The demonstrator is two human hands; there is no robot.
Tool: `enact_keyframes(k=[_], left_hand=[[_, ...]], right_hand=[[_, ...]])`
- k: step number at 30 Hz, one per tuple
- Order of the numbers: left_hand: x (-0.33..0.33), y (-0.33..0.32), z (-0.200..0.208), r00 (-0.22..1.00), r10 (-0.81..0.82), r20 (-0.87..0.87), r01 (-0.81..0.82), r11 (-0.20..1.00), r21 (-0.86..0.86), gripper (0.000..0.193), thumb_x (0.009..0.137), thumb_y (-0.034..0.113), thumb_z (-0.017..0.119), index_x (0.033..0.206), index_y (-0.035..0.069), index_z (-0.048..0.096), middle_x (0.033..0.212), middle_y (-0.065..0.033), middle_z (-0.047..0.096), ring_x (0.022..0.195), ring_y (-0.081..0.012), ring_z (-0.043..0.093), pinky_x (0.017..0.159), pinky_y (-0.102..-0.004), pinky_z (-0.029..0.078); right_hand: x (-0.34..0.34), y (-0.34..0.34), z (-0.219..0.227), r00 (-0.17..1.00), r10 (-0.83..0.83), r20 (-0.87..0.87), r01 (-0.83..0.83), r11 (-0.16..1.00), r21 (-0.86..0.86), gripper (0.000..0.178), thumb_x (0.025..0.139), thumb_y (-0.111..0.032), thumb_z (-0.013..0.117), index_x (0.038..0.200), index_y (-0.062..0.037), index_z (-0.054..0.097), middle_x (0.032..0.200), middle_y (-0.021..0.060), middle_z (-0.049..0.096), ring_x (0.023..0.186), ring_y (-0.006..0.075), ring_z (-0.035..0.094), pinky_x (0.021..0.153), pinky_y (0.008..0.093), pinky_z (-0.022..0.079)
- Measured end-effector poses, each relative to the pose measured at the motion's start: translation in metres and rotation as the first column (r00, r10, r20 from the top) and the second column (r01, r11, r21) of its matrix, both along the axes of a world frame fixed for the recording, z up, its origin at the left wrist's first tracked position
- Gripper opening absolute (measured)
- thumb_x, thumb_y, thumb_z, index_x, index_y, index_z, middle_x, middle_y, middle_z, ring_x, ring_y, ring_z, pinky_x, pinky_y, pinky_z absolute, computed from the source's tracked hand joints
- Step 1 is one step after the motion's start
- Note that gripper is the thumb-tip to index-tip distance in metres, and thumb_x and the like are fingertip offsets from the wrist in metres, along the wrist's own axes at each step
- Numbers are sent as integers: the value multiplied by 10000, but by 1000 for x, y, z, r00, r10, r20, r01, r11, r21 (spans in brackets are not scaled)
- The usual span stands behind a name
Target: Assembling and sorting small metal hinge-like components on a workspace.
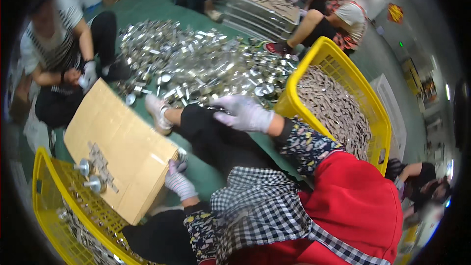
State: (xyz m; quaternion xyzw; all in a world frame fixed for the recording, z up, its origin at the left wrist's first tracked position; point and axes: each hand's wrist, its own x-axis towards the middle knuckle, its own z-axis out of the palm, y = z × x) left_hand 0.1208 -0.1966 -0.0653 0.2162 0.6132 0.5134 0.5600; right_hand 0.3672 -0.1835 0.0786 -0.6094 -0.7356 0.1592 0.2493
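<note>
My left hand (pixel 179 180), in a pale glove, is closed at the right edge of a cardboard sheet (pixel 125 140). A small shiny metal part (pixel 182 155) shows at its fingertips; the rest of that part is hidden. Over my dark-trousered knee, my right hand (pixel 243 113) is gloved too, its fingers stretched out and thumb apart, with no held thing visible. Flat grey metal strips (pixel 102 164) lie in a cluster on the cardboard. Beside them are two round silvery discs with stems, one of them a disc (pixel 94 184) at the cardboard's lower left.
A large heap of shiny metal parts (pixel 196 64) covers the floor ahead. To my right stands a yellow basket (pixel 294 91) full of small flat pieces; another yellow basket (pixel 41 186) is at lower left. A person (pixel 59 44) sits at left, others work farther back.
</note>
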Motion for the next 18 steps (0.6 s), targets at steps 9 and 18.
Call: enact_keyframes(k=[9, 18], left_hand=[[-36, -1, -13, 977, -208, 45, 213, 968, -135, 420, 858, 424, 530, 972, 20, 561, 855, -60, 568, 799, -182, 533, 743, -345, 411], [-27, 5, -2, 981, -163, -106, 146, 978, -152, 316, 871, 389, 514, 885, 77, 565, 736, -55, 594, 627, -168, 544, 560, -282, 432]], right_hand=[[287, -217, 7, 566, -676, 472, 820, 403, -406, 1033, 577, -557, 728, 1324, 19, 308, 1414, 260, 128, 1315, 356, 150, 1069, 348, 201], [304, -263, -180, 757, -516, 401, 652, 559, -512, 834, 656, -441, 645, 1353, -138, 300, 1422, 206, 206, 1304, 335, 234, 1054, 449, 227]])
